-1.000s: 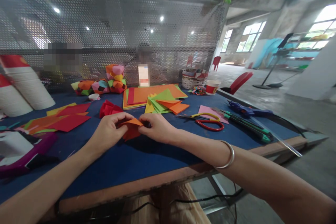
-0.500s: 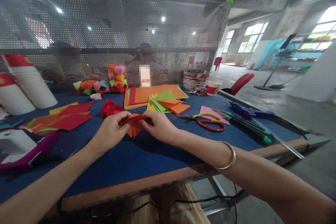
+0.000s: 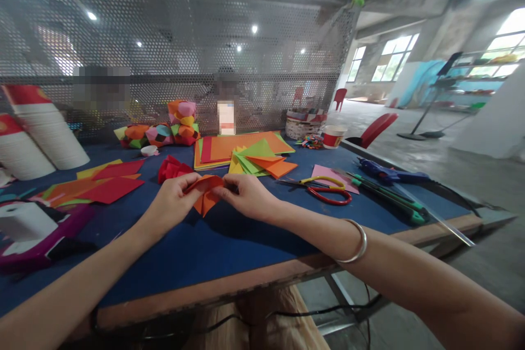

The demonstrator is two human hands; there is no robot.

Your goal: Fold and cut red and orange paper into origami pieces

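A folded orange paper (image 3: 206, 202) is held up over the blue table between both hands, its lower end a point. My left hand (image 3: 177, 197) pinches its left side with thumb and fingers. On the right side, my right hand (image 3: 250, 197) is closed on the paper's edge, thumb toward the middle. Just behind my left hand lies a red folded paper piece (image 3: 172, 169). Fanned green, yellow and orange folded papers (image 3: 258, 159) lie behind my right hand, in front of a stack of coloured sheets (image 3: 238, 145).
Right of my hands are scissors (image 3: 328, 188), a green cutter (image 3: 389, 199), a glue gun (image 3: 389, 172) and a metal ruler (image 3: 443, 221). Paper cups (image 3: 53, 131), red sheets (image 3: 115, 188) and a purple-white object (image 3: 33, 235) stand or lie at left.
The orange paper has shifted slightly left and its upper part looks more opened out. Both hands keep their hold and have moved very little.
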